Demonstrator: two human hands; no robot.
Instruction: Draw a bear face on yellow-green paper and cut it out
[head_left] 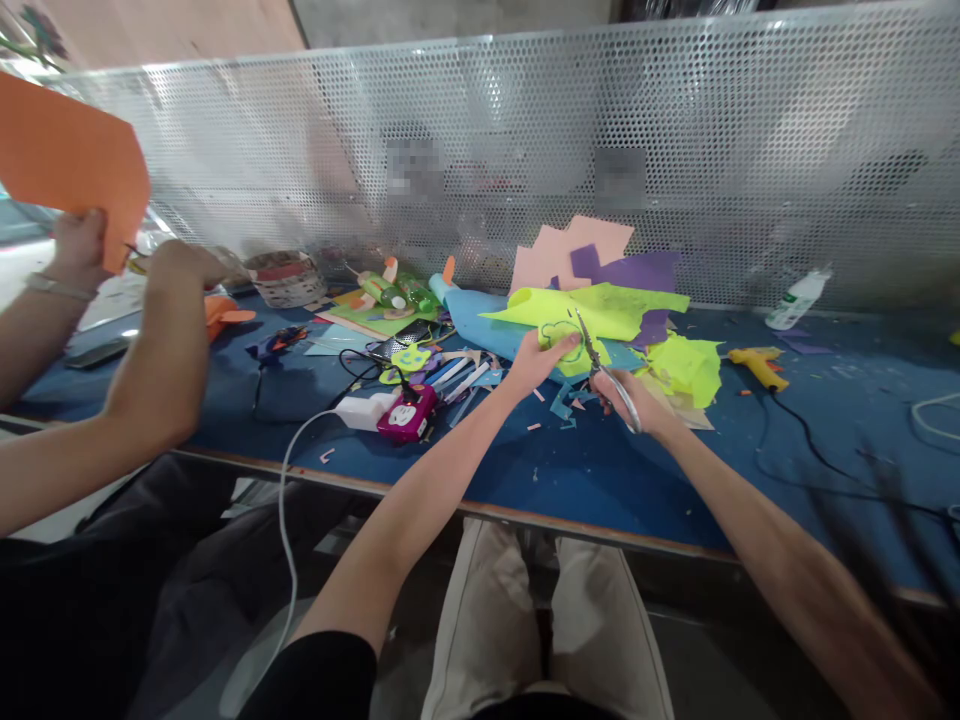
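My left hand (541, 355) pinches a yellow-green foam sheet (592, 312) with a shape outlined on it, held just above the blue table (600, 470). My right hand (626, 398) is closed round the handles of silver scissors (606, 372), whose blades point up into the sheet next to my left fingers. Small offcuts of blue and pink foam lie under both hands.
Pink, purple, blue and yellow-green foam sheets pile up behind my hands. A yellow glue gun (759, 365) with a black cord lies to the right, a white bottle (797, 298) beyond it. A magenta power strip (409, 415) sits left. Another person's hands (172, 265) hold an orange sheet (71, 160). Perforated metal screen (525, 150) at the back.
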